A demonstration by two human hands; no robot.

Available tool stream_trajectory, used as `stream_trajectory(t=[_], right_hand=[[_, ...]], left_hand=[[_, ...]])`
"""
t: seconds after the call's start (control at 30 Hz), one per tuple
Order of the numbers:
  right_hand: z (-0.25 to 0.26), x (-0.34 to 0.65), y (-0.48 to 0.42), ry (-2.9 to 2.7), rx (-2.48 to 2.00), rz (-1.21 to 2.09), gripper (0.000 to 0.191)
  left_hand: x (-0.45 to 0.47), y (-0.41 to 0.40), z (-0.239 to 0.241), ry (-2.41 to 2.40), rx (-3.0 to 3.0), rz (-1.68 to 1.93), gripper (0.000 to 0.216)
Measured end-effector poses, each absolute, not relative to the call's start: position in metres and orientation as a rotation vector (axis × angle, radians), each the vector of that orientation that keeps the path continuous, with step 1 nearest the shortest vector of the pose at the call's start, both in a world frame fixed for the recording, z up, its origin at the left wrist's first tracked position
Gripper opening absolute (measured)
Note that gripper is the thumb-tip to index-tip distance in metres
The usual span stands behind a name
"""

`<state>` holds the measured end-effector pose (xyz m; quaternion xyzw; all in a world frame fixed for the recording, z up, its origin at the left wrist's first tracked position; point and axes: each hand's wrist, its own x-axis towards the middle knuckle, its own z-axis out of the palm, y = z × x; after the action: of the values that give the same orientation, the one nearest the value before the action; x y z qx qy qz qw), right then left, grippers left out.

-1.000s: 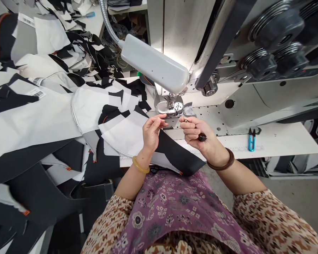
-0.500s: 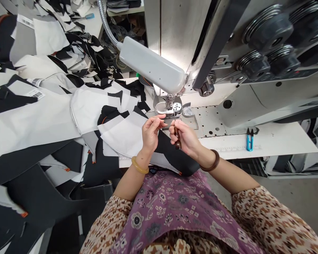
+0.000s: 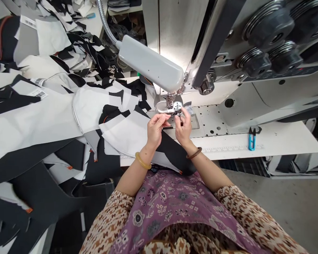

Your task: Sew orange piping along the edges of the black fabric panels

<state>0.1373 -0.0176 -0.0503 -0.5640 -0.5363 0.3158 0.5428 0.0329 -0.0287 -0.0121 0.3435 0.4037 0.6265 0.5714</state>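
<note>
My left hand is closed in a pinch just in front of the sewing machine's needle area, and what its fingertips hold is too small to make out. Beside it, my right hand has thumb and forefinger bent around a slim, dark-handled tool, mostly hidden by the fingers. Its fingertips are close to the round metal disc beside the presser foot. Below both hands, a black fabric piece with a pale zipper edge hangs over the table's front edge.
A grey lamp hangs low over the needle area. Blue thread snips lie to the right by a printed ruler strip. White and black cut pieces are heaped on the left. Large tension knobs jut out at upper right.
My right hand has moved up toward the metal disc, and the brown handle that stuck out below its fingers is now mostly hidden. The left hand has shifted slightly right.
</note>
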Motion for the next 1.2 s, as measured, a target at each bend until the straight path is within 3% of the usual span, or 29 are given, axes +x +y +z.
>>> stream_trajectory(t=[0.37,0.67,0.83,1.2], right_hand=[[-0.047,0.138,-0.003,-1.239,-1.47,0.561,0.033],[-0.015,0.195,-0.005,-1.999,-1.75,0.279,0.037],[-0.013,0.205,-0.016,-1.936,-1.663,0.145,0.037],[-0.013,0.185,-0.005,-2.04,-1.53,0.248,0.044]], left_hand=[[0.036,-0.027,-0.011,0.971,0.828,1.512,0.023],[0.011,-0.044,-0.015,0.902,0.789,1.456,0.028],[-0.005,-0.071,-0.035,1.025,0.807,1.354,0.034],[-0.003,-0.076,-0.032,1.193,1.053,1.132,0.045]])
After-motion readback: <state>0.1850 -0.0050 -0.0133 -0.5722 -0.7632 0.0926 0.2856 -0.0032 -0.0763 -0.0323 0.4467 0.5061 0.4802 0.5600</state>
